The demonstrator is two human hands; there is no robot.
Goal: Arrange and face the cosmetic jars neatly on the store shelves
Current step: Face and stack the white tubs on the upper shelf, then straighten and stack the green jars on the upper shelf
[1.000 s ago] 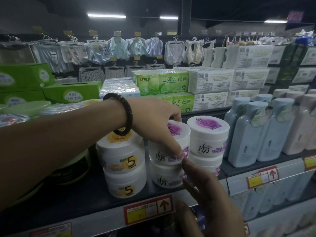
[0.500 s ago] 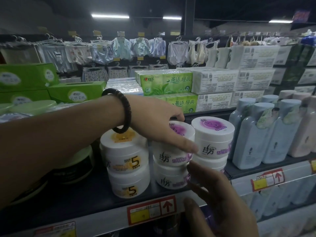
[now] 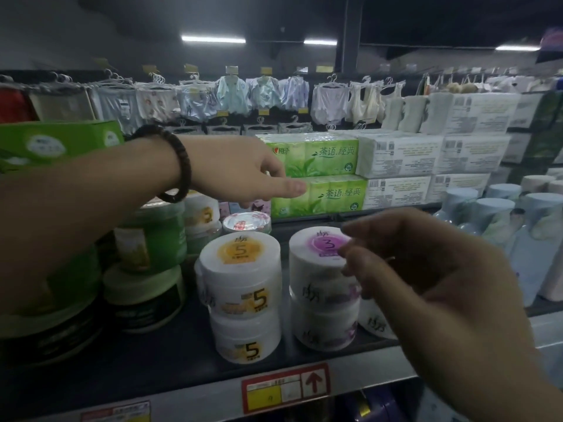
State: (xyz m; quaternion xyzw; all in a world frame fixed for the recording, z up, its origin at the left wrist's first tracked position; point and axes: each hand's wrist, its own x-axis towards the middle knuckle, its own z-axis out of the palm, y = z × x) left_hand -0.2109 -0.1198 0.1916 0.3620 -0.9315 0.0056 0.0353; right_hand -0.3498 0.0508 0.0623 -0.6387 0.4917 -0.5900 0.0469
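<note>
Orange "5" jars: two stacked in front
Purple jars: three, one partly hidden
Green tissue packs: two, 12 o'clock
Ceiling lights: three

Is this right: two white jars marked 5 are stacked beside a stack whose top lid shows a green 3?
Not quite: in the head view the 3 on the top jar of the right stack sits on a purple disc, not green. The two white jars marked 5 are stacked beside it.
</note>
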